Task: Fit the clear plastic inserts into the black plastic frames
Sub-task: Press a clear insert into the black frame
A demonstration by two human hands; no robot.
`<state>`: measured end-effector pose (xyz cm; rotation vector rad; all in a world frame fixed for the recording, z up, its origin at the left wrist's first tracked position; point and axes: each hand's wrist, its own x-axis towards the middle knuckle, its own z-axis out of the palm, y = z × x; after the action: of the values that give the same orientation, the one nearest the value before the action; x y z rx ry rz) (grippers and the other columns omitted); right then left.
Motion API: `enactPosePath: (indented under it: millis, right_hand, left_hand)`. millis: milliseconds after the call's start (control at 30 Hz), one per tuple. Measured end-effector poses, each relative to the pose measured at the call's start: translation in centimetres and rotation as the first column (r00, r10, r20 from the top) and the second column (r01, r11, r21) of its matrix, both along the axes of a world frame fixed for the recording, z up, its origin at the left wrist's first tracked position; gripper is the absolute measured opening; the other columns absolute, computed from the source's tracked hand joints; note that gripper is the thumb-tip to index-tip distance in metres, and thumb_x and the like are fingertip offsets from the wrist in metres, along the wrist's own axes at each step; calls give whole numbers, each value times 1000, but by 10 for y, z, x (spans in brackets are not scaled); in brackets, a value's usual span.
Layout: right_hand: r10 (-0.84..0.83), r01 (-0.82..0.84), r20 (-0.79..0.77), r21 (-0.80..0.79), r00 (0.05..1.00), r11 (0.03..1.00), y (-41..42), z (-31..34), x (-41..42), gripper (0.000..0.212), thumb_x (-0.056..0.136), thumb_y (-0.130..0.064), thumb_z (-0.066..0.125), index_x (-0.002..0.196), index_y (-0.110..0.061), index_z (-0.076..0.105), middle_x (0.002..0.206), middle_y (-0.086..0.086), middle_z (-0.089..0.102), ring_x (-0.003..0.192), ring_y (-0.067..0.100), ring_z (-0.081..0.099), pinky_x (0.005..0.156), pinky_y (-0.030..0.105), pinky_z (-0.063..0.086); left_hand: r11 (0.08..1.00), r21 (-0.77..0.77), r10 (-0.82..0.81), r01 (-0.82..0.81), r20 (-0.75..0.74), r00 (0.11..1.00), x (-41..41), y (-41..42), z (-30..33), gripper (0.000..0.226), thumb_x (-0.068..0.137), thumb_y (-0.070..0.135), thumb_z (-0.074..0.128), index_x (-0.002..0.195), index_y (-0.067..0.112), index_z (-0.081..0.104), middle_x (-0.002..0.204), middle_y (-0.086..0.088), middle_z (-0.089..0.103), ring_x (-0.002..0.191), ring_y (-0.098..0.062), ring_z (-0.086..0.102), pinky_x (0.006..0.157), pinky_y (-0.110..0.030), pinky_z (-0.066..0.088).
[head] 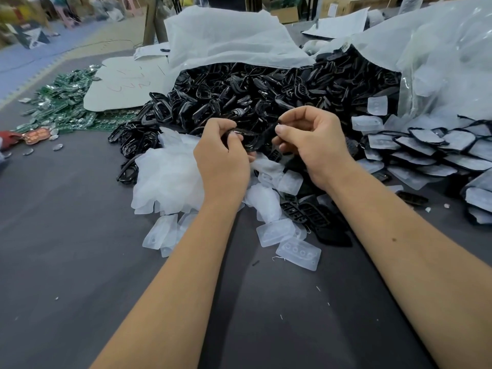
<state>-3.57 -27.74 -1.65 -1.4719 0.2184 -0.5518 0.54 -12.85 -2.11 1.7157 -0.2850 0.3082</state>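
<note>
Both hands pinch one black frame point(251, 138), left hand point(222, 155) and right hand point(310, 139) at opposite ends, just above the loose clear inserts point(170, 177). Uneven pressing could likely twist the frame or leave an insert half-seated.

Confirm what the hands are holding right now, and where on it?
Both hold one black frame: left hand pinches its left end, right hand pinches its right end. No clear insert is visibly held.

A glossy black frame point(253, 138) is held above loose clear inserts point(298, 251) on the table.
</note>
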Motion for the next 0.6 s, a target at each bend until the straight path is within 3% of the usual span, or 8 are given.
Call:
enactPosePath:
  millis: [167,267,400,500,600]
  right_hand:
    - [35,-35,34,-19,999,999,1,0,-2,18,89,11,68,95,-6,70,73,2,72,71,23,76,64,27,57]
    - [30,-29,46,-15,998,999,3,1,-3,18,89,11,68,92,-7,70,74,3,72,72,24,76,64,27,58]
    - [3,-4,63,9,998,1000,3,2,-4,16,90,10,69,95,-5,69,75,6,71,72,25,76,63,27,58]
    - [-4,2,67,30,998,1000,5,2,-4,15,90,8,71,99,-4,67,72,3,71,70,26,77,60,27,57]
    - [-1,-1,47,31,999,1000,6,3,-5,12,90,3,74,94,-7,67,71,1,72,70,26,77,53,29,56]
  left_hand:
    - [999,-37,-6,5,-8,1000,-1,0,0,25,104,-4,42,103,8,64,89,-5,65,63,-11,71,61,-34,64]
    - [998,-56,-22,21,-14,1000,-2,0,1,23,106,-1,41,104,7,62,85,-7,64,56,-20,72,53,-28,59]
    - [997,-63,35,-35,4,999,-4,0,2,20,106,3,41,100,13,57,82,-6,63,46,-20,68,43,-27,49]
    - [996,-23,85,-84,34,996,-4,0,2,19,105,4,42,98,14,58,80,-2,62,45,-16,67,46,-26,47]
    - [996,-2,90,-90,36,995,-3,0,1,21,104,2,44,100,11,63,84,-2,63,51,-16,69,54,-32,54]
